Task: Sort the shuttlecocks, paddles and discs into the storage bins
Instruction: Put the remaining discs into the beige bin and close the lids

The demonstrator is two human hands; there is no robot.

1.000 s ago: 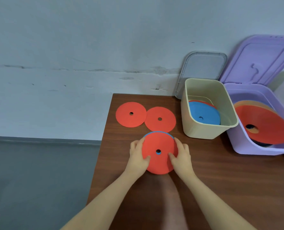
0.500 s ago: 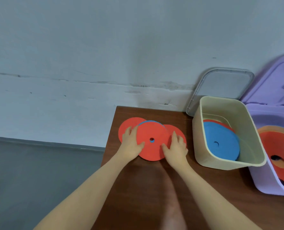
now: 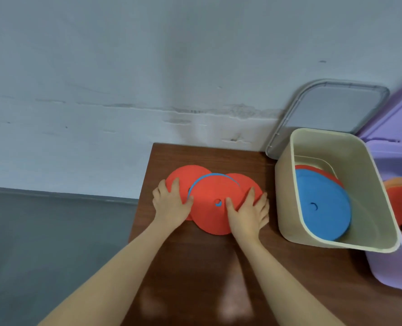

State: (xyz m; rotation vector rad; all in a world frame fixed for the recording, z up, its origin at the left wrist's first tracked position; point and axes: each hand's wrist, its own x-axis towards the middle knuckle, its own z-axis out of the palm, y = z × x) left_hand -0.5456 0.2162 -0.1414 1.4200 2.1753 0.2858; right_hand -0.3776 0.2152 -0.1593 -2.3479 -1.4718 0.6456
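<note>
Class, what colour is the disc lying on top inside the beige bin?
Blue: the top disc in the beige bin, head view.

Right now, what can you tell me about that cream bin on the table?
The cream bin is a rounded-corner rectangular tub, plastic by its look, with a rolled rim and no lid on. It stands upright on the brown table, right of the hands, which do not touch it. Inside, a blue disc leans tilted over a red one. A grey lid stands behind it and a purple bin adjoins its right side.
</note>
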